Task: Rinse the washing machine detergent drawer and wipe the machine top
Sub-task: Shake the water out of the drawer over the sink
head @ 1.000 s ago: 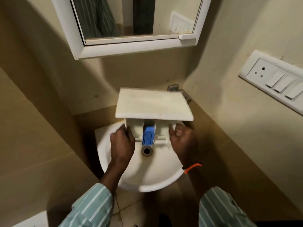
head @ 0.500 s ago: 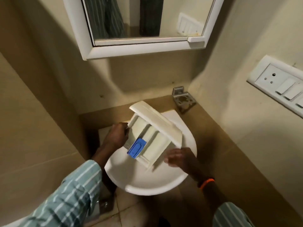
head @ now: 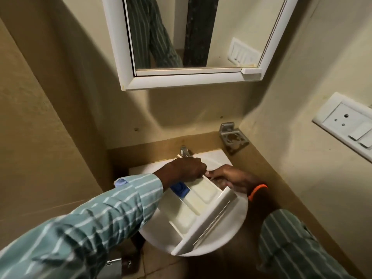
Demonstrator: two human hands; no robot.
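- left hand (head: 188,170) fisted at far end of detergent drawer (head: 198,214), fingers curled on its edge, just below tap (head: 185,152)
- right hand (head: 231,179) beside it at drawer's far right corner, fingers on the rim; hold itself can't be made out; orange band (head: 257,191) on wrist
- drawer lies slantwise in white basin (head: 239,228), compartments up, blue insert (head: 180,189) near left wrist, front panel toward near rim
- beige walls, mirror cabinet (head: 193,45) above, metal holder (head: 233,137) in corner, switch plate (head: 348,125) on right wall

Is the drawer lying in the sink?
Yes: the drawer lies across the sink with both hands at its far end.
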